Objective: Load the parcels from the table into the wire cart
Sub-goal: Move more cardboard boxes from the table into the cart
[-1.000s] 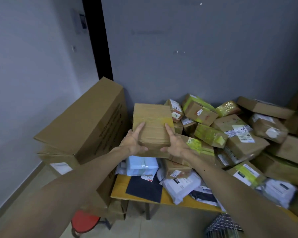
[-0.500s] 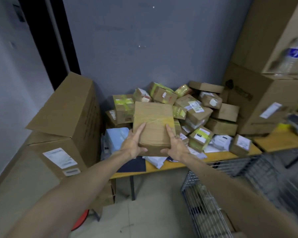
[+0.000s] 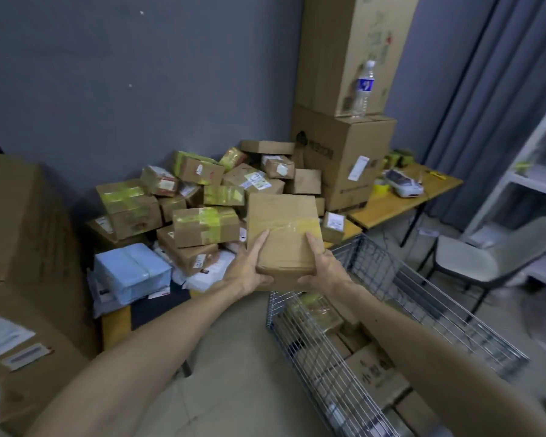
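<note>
I hold a brown cardboard parcel (image 3: 282, 228) with yellowish tape in the air between both hands. My left hand (image 3: 248, 268) grips its lower left corner and my right hand (image 3: 323, 266) grips its lower right corner. The parcel hangs over the near end of the wire cart (image 3: 423, 298), which stands on the floor to the right and holds several boxes. Behind it the wooden table (image 3: 115, 321) carries a heap of taped parcels (image 3: 205, 225) and a light blue packet (image 3: 133, 271).
A large carton (image 3: 22, 247) stands at the left. Tall stacked cartons (image 3: 344, 152) with a water bottle (image 3: 363, 89) stand at the back right. A second table (image 3: 410, 197) with a printer, a grey chair (image 3: 498, 257) and a curtain lie to the right.
My view and both hands have swung right with the parcel. The cart now lies under and beside the parcel, and the chair and curtain have come into sight.
</note>
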